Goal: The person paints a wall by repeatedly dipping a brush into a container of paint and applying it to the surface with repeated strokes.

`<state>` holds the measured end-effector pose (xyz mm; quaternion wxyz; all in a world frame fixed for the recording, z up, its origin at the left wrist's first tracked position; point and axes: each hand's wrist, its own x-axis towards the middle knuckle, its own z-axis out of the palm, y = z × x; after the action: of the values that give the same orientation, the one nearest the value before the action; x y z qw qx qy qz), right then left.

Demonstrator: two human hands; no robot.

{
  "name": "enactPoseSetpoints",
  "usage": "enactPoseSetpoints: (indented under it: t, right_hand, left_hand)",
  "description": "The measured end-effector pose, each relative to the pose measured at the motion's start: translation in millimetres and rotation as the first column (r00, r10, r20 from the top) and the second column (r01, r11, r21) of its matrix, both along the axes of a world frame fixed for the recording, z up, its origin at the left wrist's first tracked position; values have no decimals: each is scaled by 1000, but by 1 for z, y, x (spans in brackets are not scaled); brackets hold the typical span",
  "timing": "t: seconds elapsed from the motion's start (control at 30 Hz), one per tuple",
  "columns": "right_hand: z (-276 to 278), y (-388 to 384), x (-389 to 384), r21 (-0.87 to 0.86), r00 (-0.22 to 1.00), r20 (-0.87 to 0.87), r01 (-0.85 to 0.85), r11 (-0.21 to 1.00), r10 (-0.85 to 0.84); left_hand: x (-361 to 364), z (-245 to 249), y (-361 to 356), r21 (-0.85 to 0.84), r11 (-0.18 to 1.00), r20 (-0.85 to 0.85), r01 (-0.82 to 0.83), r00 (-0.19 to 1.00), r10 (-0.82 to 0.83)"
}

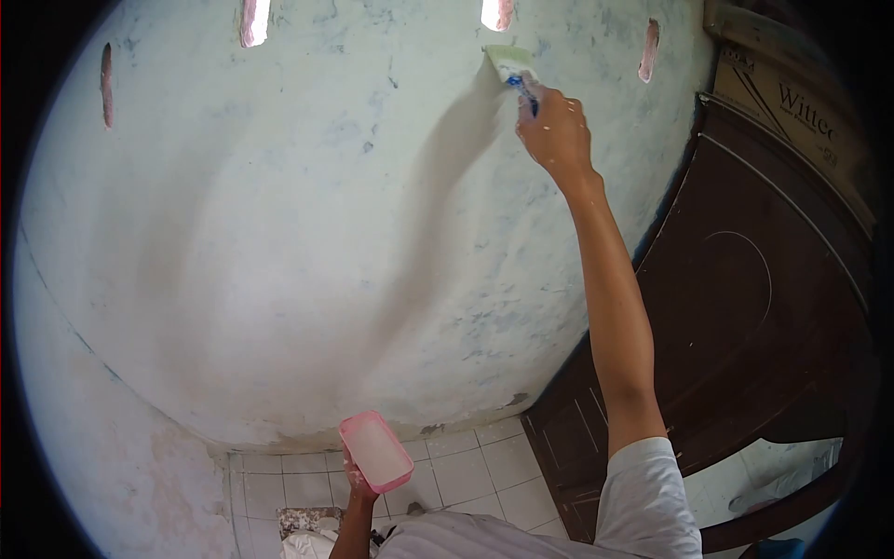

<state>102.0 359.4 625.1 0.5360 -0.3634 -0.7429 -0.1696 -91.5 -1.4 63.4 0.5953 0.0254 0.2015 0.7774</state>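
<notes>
High on the wall point(307, 214), my right hand point(556, 132) is closed round the handle of a paintbrush point(512, 67), its bristles against the pale, blotchy surface just below a bright slot. The arm is stretched far up, and paint specks dot the hand. Low in the view, my left hand point(358, 480) holds a pink rectangular container point(376, 452) by its left side; whitish paint fills much of it. Most of the left fingers are hidden behind the container.
Narrow slots point(648, 50) pierce the upper wall. A dark wooden cabinet point(745, 279) with a mirror stands at the right, a cardboard box point(792, 107) on top. Below are floor tiles point(461, 475) and a speckled object with white plastic point(307, 522) near my left arm.
</notes>
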Motion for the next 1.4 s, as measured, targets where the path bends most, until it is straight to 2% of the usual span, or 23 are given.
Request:
enactPoseSetpoints:
  t: [0.03,0.13,0.23,0.33,0.37,0.47,0.63,0.73,0.8,0.9,0.97,1.0,1.03,1.1,1.17,1.23,1.3,1.4]
  right_hand:
    - [-6,2,-3,104,998,58,33,994,-40]
    - [-11,-6,-19,-102,998,-46,-47,994,42]
    - [-15,-11,-30,-185,992,-103,-91,979,72]
    - [-61,-14,-53,21,996,-79,-51,998,52]
    - [-84,-12,-63,-185,999,34,10,983,-4]
    - [-163,-45,-95,-210,996,61,-46,977,60]
    - [-243,-102,-131,-541,977,94,-110,834,189]
    - [-265,-117,-138,-564,977,101,-99,820,188]
    - [-261,-113,-138,-548,975,115,-100,831,193]
    - [-247,-111,-127,-566,972,151,-62,822,178]
    - [-240,-102,-123,-577,962,226,4,817,155]
    - [-217,-117,-122,-628,969,232,81,774,86]
    - [-211,-111,-120,-622,950,289,93,777,118]
    - [-186,-83,-114,-607,900,396,110,787,179]
    - [-118,-77,-110,-745,802,460,116,657,380]
    - [-75,-34,-115,-472,727,645,137,871,236]
    - [-1,-55,-113,-781,835,372,44,624,407]
    - [76,-64,-119,-709,847,414,69,702,335]
  left_hand:
    - [4,-6,-8,-6,1000,5,1,1000,-1]
    - [14,-45,-21,-62,990,-186,-128,976,115]
    - [29,-39,-36,-90,989,-9,-119,993,119]
    - [37,-38,-47,-90,990,18,-105,994,107]
    - [40,-31,-46,-79,993,38,-84,995,87]
    - [39,-5,-39,-36,999,80,-26,996,28]
    - [-2,-12,-22,-4,1000,113,18,993,-18]
    - [-30,-7,-25,28,995,93,93,991,-96]
    - [-46,-3,-30,21,997,76,71,994,-72]
    - [-70,-6,-46,-3,999,29,37,999,-37]
    - [-76,-10,-57,-17,1000,35,23,999,-23]
    - [-79,-9,-64,-25,999,51,25,998,-24]
    - [-83,-6,-73,-35,999,66,27,998,-24]
    - [-78,6,-90,70,994,-131,-89,987,97]
    - [-85,0,-95,113,988,-101,-102,988,114]
    - [-96,-20,-101,62,998,159,-29,987,19]
    - [-97,-25,-100,36,999,195,-14,981,7]
    - [-97,-18,-97,9,1000,175,-11,985,10]
